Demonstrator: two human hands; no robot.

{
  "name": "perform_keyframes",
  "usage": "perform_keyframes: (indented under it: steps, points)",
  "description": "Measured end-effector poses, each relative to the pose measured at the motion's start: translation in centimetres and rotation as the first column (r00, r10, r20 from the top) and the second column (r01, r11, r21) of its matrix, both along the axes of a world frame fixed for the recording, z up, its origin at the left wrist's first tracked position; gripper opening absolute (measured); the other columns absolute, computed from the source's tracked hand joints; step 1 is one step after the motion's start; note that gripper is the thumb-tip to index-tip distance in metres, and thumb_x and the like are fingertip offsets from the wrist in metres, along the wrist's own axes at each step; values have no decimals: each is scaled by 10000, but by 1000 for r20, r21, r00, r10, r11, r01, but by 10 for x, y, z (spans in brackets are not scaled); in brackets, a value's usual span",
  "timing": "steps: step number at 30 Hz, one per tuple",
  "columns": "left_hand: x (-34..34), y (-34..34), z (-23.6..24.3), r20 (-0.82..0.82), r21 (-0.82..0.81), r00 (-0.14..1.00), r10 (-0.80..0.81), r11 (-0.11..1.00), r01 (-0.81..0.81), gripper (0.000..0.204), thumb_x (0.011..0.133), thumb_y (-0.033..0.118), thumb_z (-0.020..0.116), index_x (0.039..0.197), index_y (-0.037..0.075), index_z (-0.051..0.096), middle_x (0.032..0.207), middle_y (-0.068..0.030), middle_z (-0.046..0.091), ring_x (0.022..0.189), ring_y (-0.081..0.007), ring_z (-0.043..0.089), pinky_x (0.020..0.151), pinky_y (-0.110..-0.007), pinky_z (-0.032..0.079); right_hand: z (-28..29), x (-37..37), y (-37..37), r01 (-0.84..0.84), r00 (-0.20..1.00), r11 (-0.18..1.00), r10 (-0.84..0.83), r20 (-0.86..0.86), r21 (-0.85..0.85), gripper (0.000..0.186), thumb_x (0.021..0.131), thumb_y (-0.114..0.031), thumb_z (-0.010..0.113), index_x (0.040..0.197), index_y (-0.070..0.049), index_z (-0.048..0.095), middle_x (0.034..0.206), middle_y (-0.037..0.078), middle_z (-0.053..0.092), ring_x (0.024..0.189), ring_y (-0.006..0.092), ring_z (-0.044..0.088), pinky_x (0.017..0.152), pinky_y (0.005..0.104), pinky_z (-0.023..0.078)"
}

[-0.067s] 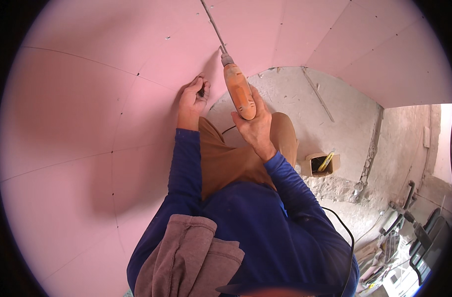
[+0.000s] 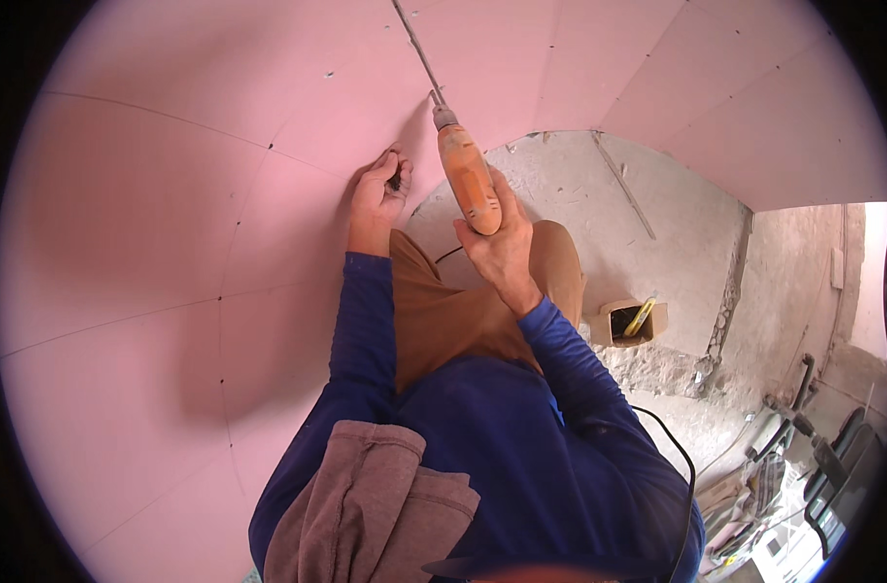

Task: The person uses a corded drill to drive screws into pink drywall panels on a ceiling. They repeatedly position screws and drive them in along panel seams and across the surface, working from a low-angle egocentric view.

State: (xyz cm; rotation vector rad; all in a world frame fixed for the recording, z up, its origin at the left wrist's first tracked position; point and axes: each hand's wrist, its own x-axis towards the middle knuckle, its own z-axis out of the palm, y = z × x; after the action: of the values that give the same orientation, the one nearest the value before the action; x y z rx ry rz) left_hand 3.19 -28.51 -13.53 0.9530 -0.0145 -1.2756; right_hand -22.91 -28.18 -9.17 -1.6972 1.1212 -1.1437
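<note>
My right hand [image 2: 502, 248] is wrapped round the rear of an orange corded power screwdriver [image 2: 471, 180]. Its nose points up and away, with the tip at the pink drywall panel [image 2: 142, 223], close to the lower end of a narrow dark slit [image 2: 419, 49]. To the left, my left hand [image 2: 380, 189] rests against or very near the same panel. Its fingers are curled around a small bunch of dark screws [image 2: 395, 182], partly hidden in the palm.
Dark screw heads dot the pink panels along drawn lines. On the rough concrete floor stands an open cardboard box [image 2: 657, 321] holding a yellow utility knife [image 2: 640, 318]. A thin strip [image 2: 623, 185] lies farther off. A black cable [image 2: 677, 437] runs by my right arm; dark tools [image 2: 832, 466] lie at lower right.
</note>
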Motion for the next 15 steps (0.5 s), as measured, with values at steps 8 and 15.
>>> perform_keyframes:
  steps: [8, 15]
  points:
    - [1, -5, -1, 28, -37, 999, -36, 999, 37, 214, 1082, 71, 673, 1285, 4, 700, 1013, -73, 691, 898, -187, 694, 741, -252, 643, 2, -7, -11, -35, 988, 999, 34, -153, 0, 911, 719, -77, 913, 1557, -52, 558, 1211, 242, 732, 1072, 413, 758, 907, 482, 622]
    - [-16, 1, 7, 110, 37, 991, -77, 997, 73, 209, 1078, 136, 707, 1239, 3, 717, 997, -52, 684, 877, -177, 681, 710, -252, 602, 3, -15, -19, -111, 960, 983, 67, 272, 149, 940, 704, -58, 934, 1563, -31, 553, 1125, 168, 764, 984, 276, 764, 873, 412, 621]
